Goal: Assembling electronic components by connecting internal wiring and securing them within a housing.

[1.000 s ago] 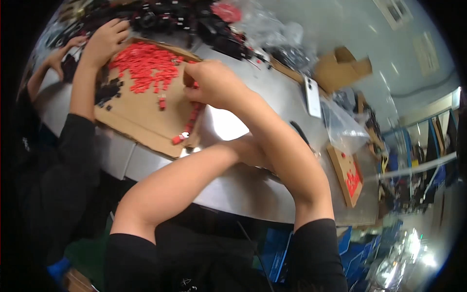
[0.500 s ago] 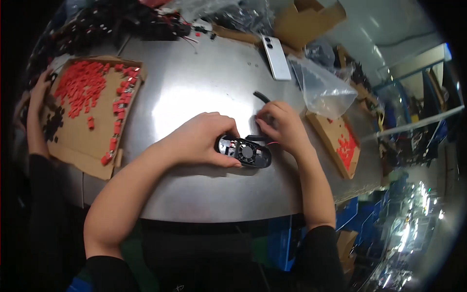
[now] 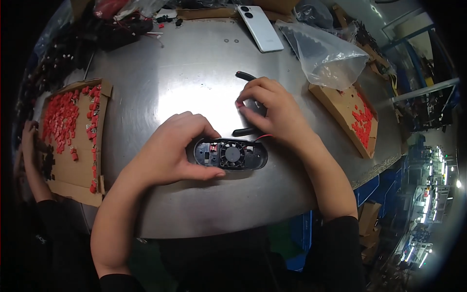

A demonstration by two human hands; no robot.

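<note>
In the head view, the person's left hand (image 3: 168, 148) is clamped, thumb and fingers on opposite long sides, around the left end of a black oval housing (image 3: 254, 159) with a round cooling fan (image 3: 233, 154), over the metal table (image 3: 185, 209). The right hand (image 3: 279, 109) pinches a small red piece (image 3: 239, 103) beyond it, near a red wire (image 3: 264, 136) at the housing's right end.

The right hand (image 3: 279, 111) is hiding two black grips' (image 3: 244, 132) right ends; the left hand (image 3: 168, 152) is partly covering the fan housing (image 3: 255, 157).
</note>
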